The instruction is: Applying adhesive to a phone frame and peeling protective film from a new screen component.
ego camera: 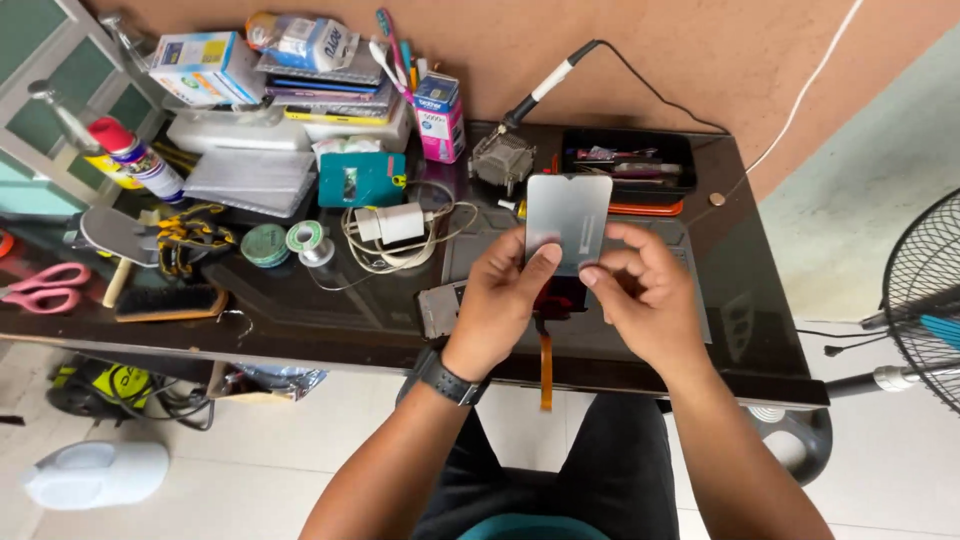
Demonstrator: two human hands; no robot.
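Head view: both hands hold a phone screen panel above the dark desk, its orange ribbon cable dangling below.

Left hand [505, 300] pinches the grey panel [568, 222] with thumb on its lower left face; right hand [640, 295] grips the lower right edge with thumb and fingertips closed on it. As I judge it, the thin panel could crack if the two hands twist against each other, and the orange ribbon cable [546, 372] could tear if it snags on the desk [745, 300] edge. A soldering iron [545, 88] rests near behind.

A dark table [760, 330] is seen. Pink scissors [45, 285], a brush [170, 302] and a white charger [392, 222] are laid on it.
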